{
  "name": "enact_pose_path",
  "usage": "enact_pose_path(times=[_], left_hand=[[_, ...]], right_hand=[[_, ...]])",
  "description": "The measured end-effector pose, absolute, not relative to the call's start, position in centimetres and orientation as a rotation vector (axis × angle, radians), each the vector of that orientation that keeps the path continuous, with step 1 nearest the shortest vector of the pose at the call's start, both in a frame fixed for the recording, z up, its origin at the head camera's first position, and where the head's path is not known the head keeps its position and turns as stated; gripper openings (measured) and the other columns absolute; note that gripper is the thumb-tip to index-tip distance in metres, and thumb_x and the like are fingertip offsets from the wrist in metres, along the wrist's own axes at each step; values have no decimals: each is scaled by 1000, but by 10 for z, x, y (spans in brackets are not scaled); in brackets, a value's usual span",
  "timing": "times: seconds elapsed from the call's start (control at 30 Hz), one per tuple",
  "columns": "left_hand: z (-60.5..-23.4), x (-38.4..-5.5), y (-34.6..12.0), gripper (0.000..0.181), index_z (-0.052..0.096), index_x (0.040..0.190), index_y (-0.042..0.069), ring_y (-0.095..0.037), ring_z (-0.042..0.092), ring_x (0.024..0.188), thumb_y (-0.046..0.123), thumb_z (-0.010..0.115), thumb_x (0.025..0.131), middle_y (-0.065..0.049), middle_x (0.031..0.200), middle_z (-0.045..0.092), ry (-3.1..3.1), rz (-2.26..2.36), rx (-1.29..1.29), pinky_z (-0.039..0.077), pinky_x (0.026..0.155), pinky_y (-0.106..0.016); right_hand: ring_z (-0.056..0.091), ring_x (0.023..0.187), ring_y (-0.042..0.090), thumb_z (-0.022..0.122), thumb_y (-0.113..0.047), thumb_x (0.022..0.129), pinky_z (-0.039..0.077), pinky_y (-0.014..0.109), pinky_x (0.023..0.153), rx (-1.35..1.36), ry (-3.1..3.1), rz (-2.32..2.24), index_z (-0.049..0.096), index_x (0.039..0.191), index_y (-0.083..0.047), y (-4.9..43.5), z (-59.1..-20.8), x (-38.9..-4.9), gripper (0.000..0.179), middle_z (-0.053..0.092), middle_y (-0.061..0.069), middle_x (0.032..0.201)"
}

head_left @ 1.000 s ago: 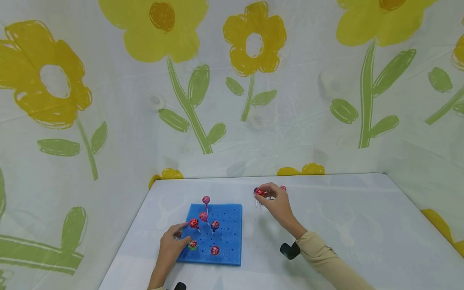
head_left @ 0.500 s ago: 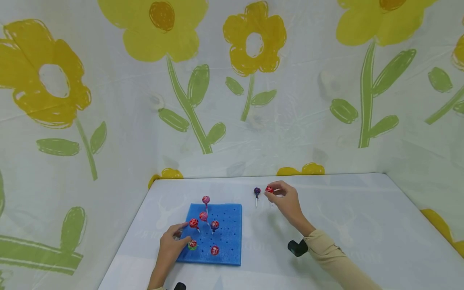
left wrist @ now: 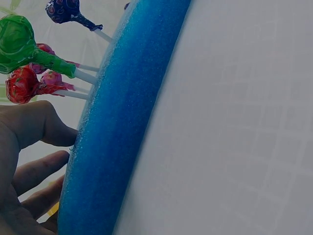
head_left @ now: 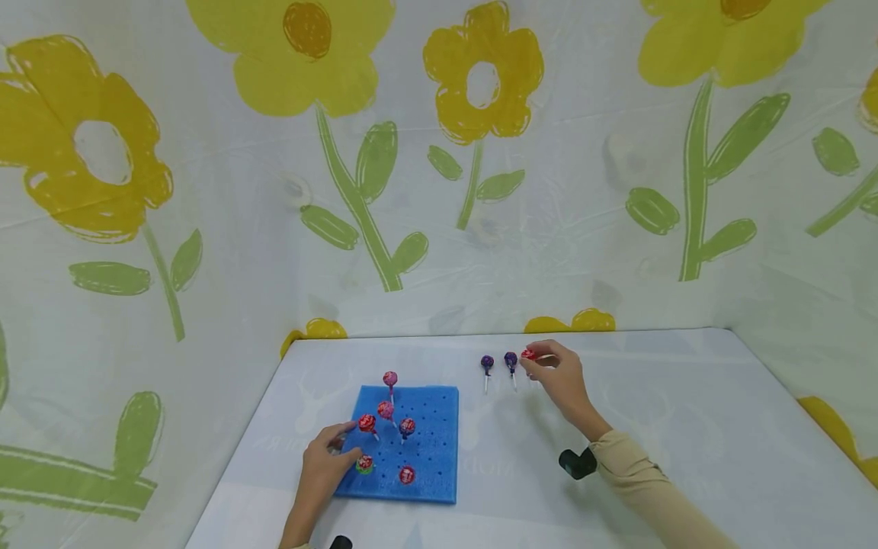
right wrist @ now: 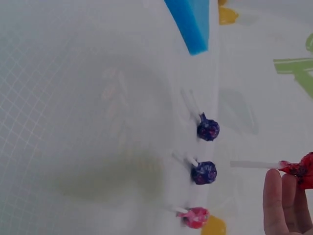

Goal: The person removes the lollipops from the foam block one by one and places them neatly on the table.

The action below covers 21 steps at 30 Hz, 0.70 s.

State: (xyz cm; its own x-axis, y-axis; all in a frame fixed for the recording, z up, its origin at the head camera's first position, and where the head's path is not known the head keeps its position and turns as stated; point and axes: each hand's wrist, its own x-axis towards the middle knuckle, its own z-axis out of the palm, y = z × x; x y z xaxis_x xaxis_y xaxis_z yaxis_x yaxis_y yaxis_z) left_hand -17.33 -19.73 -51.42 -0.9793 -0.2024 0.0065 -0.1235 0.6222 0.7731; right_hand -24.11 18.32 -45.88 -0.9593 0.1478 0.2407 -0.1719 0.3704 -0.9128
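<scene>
A red lollipop (head_left: pixel 527 354) is pinched in the grip of the right hand (head_left: pixel 559 375), between thumb and fingers, near the far edge of the tabletop (head_left: pixel 658 427). It is caught around the wrapper, and its white stick is left bare, as is shown from the right wrist. Just beside it, two purple lollipops (head_left: pixel 487 362) (head_left: pixel 511 360) are seen in a row, their sticks pointed toward the person; the direct line from the right hand to the blue foam block (head_left: pixel 437 457) is crossed by them. A pink lollipop (right wrist: pixel 196 218) at the end of that row is mostly covered by the right hand in the head view.

The grip of the left hand (head_left: pixel 324 460) is spread, with fingertips rested against the left edge of the foam block and nothing pinched. Near those fingers, a red-and-green lollipop (head_left: pixel 364 463) and a dark red lollipop (head_left: pixel 366 423) are stuck in the foam. Two pink-topped lollipops (head_left: pixel 390 378) (head_left: pixel 386 410), a dark blue lollipop (head_left: pixel 408 427) and a front red lollipop (head_left: pixel 407 474) are also held by it. The tabletop is backed by a flower-printed sheet (head_left: pixel 569 252).
</scene>
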Motion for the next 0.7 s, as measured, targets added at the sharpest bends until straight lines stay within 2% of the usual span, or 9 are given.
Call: enact_pose_path(times=[0.1, 0.5, 0.7], left_hand=[[-515, -173, -198, 47, 60, 125, 5, -30, 51, 105, 7, 70, 78, -15, 122, 58, -2747, -1302, 284, 44, 88, -49], [-514, -173, -196, 46, 62, 124, 6, -31, 51, 106, 8, 71, 78, -16, 123, 57, -2738, -1298, 306, 45, 88, -50], [-515, -174, -196, 46, 62, 123, 7, -30, 51, 105, 8, 71, 78, -15, 122, 58, -2737, -1300, 302, 45, 87, -49]], right_hand=[[61, 84, 25, 71, -25, 85, 54, 24, 67, 20, -2368, 1629, 62, 110, -4, 189, -458, -242, 33, 63, 12, 101], [60, 87, 28, 69, -18, 87, 54, 24, 67, -72, -2427, 1661, 62, 111, 0, 211, -464, -254, 31, 62, 17, 104], [61, 88, 29, 67, -24, 88, 54, 26, 68, -140, -2481, 1634, 60, 116, 1, 223, -470, -263, 39, 61, 19, 106]])
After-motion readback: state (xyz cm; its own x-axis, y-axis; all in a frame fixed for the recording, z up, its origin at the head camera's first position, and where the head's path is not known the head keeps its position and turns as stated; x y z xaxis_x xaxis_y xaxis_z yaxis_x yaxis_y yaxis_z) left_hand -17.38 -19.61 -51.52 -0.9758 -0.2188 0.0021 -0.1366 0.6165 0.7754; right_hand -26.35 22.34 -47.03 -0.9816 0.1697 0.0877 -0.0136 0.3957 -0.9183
